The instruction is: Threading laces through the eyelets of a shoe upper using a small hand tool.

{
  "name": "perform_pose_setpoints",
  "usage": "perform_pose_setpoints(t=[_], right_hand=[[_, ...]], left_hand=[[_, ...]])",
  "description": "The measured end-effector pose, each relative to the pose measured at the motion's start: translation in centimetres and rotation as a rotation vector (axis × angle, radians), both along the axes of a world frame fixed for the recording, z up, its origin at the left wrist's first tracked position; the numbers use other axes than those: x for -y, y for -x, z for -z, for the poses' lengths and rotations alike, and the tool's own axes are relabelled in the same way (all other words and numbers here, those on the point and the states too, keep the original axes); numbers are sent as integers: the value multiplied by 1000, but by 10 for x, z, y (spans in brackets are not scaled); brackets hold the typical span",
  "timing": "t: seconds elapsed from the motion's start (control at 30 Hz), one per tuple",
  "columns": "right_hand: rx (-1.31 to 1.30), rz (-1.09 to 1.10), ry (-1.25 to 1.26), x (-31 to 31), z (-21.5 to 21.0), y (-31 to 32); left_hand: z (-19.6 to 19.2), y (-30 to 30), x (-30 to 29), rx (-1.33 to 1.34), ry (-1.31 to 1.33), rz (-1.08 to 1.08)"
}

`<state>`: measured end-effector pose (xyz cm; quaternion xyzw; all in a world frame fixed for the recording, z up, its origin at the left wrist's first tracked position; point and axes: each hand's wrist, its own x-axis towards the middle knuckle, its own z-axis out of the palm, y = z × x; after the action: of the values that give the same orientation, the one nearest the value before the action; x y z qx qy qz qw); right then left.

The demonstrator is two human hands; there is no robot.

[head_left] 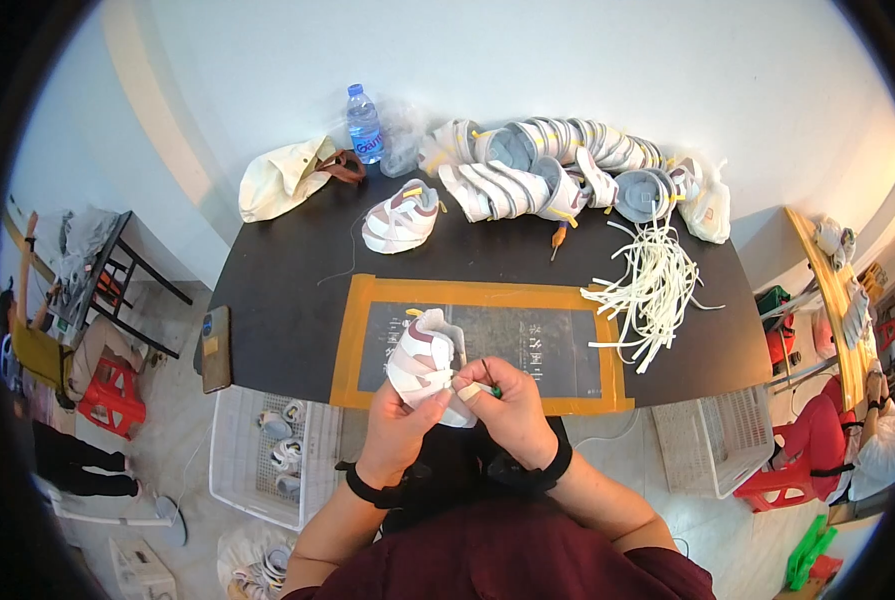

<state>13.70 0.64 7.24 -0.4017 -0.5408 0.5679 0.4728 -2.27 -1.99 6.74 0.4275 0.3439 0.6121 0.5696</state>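
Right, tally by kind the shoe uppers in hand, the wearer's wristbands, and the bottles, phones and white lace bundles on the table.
Held shoe upper: 1
Black wristbands: 2
Bottle: 1
Phone: 1
White lace bundle: 1
Total: 6

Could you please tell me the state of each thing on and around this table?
Left hand: closed on held shoe
Right hand: curled at held shoe, grip unclear
Held shoe: between both hands, partly hidden
Lone shoe: resting on table
Row of shoes: nested together
Bottle: upright, capped
Bag: slumped
Phone: lying flat
Laces: loosely bunched, ends spread
Mat: taped down
Orange-handled tool: lying on table
Left crate: open-topped, shoes inside
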Motion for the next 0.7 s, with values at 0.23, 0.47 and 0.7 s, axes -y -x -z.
perform_pose_setpoints(t=[0.23,0.47,0.7], right_hand=[[-101,-86,2,0,5,-1],[-88,-92,28,-1,5,1],[-92,-103,22,-3,12,6]], left_hand=[[12,8,0,108,71,29],[12,9,0,161,69,46],[13,8,1,75,69,-34]])
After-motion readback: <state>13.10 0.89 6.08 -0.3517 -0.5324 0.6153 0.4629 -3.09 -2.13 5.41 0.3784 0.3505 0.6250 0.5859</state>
